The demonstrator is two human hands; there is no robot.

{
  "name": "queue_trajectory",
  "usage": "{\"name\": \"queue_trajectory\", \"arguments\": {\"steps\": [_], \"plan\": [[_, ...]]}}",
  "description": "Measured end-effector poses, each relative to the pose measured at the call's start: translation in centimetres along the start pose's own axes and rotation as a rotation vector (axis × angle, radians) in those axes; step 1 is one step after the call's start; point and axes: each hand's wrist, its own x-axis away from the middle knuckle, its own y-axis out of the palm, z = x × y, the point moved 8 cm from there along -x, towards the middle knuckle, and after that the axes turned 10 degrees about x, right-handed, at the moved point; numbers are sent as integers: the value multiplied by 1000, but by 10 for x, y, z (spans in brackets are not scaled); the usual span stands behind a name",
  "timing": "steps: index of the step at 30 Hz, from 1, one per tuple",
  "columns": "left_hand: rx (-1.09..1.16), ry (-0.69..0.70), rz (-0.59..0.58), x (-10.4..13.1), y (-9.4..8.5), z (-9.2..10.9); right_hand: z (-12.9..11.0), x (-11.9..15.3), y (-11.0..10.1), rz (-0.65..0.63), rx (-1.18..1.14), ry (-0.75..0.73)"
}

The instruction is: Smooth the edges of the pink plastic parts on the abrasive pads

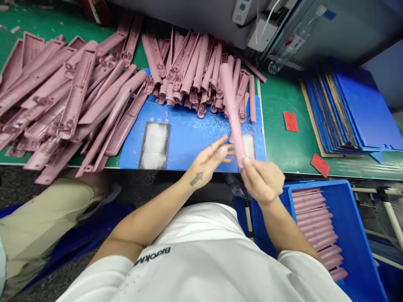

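Note:
A long pink plastic part (233, 107) stands tilted above the front of the bench, its lower end pinched by my right hand (262, 178). My left hand (209, 161) is just left of that end, fingers apart and slightly blurred; whether a fingertip touches the part I cannot tell. Under both hands lies a blue sheet (195, 142) with a dark-edged pad, worn white (154, 144), on its left. Another whitish pad (248, 144) shows partly behind the held part. A heap of similar pink parts (189, 67) lies at the back of the sheet.
More pink parts (72, 92) are piled at the left. To the right are two red packets (290, 121), a stack of blue sheets (365, 105) and a plastic bottle (292, 44). A blue bin (355, 235) below holds stacked pink parts (317, 222). Someone's trousered leg (47, 222) is at left.

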Motion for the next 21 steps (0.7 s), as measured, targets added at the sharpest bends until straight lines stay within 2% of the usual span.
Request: {"name": "queue_trajectory", "arguments": {"steps": [3,6,11,13,16,18,21], "plan": [[234,-39,-15,1,16,4,-45,1,-8,2,-129,-121],[321,-27,27,17,14,16,-63,-2,6,-52,-135,-117],[316,8,119,37,-5,25,-83,-11,13,32,-282,-155],[312,10,151,40,-11,25,-87,-13,17,13,-282,-149],[348,10,161,40,-13,23,-90,-16,23,-27,-262,-132],[365,18,160,39,-13,21,-91,-20,21,11,-311,-133],[246,87,197,47,-27,35,-90,-25,17,61,-430,-137]]}}
